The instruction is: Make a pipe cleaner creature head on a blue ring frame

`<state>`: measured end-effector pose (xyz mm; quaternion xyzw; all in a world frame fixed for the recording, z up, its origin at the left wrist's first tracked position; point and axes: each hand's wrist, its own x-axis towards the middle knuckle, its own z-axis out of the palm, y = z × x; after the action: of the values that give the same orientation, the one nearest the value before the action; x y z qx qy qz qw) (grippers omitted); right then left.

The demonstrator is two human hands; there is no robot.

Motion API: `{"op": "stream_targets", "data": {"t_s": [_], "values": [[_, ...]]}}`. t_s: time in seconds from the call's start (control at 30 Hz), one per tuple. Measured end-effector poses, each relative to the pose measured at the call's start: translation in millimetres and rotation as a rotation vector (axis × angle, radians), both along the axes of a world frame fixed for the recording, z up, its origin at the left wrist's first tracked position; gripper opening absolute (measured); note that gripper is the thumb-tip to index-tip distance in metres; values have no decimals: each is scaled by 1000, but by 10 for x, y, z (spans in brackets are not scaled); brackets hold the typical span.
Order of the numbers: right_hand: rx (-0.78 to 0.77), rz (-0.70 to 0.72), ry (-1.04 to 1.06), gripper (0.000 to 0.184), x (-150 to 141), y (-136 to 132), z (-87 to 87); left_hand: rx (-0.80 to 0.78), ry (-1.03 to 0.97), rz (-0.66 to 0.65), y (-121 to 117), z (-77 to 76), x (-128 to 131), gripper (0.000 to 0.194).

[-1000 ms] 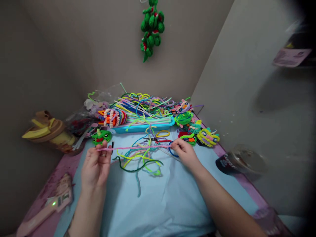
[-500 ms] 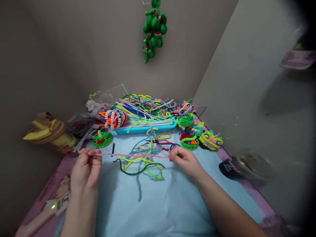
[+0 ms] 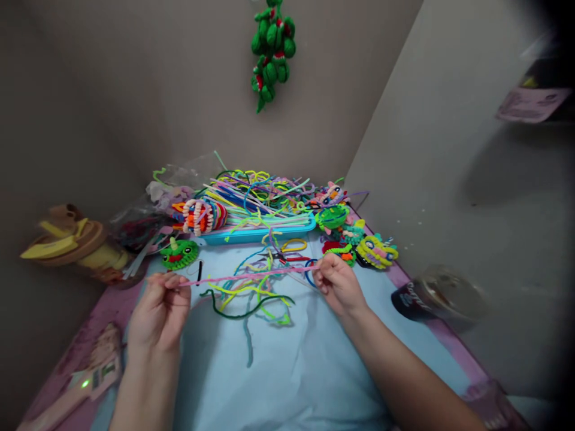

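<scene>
A long pink pipe cleaner (image 3: 245,276) is stretched straight between my two hands above the light blue cloth (image 3: 287,371). My left hand (image 3: 159,311) pinches its left end with closed fingers. My right hand (image 3: 336,284) pinches the right end. Under the stretched piece lie several loose pipe cleaners (image 3: 251,296) in green, yellow and blue. Small scissors (image 3: 281,257) lie just beyond them.
A blue tray (image 3: 258,233) heaped with coloured pipe cleaners sits at the back. Finished fuzzy figures (image 3: 377,250) stand at the right, a green one (image 3: 178,254) at the left. A dark cup (image 3: 431,296) is at the right edge, a pink device (image 3: 85,383) near left. Green ornament (image 3: 269,51) hangs on the wall.
My right hand has lifted slightly, so the pink pipe cleaner now slopes up to the right. The left hand has stayed spread out to the left since a second ago.
</scene>
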<state>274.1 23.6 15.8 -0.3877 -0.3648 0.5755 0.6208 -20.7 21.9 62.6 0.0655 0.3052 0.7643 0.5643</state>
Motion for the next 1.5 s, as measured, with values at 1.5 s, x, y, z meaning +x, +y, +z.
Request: {"op": "stream_targets", "data": {"t_s": [1.5], "values": [[445, -208, -1015, 20, -63, 944, 667, -81, 227, -503, -164, -113, 111, 20]]}}
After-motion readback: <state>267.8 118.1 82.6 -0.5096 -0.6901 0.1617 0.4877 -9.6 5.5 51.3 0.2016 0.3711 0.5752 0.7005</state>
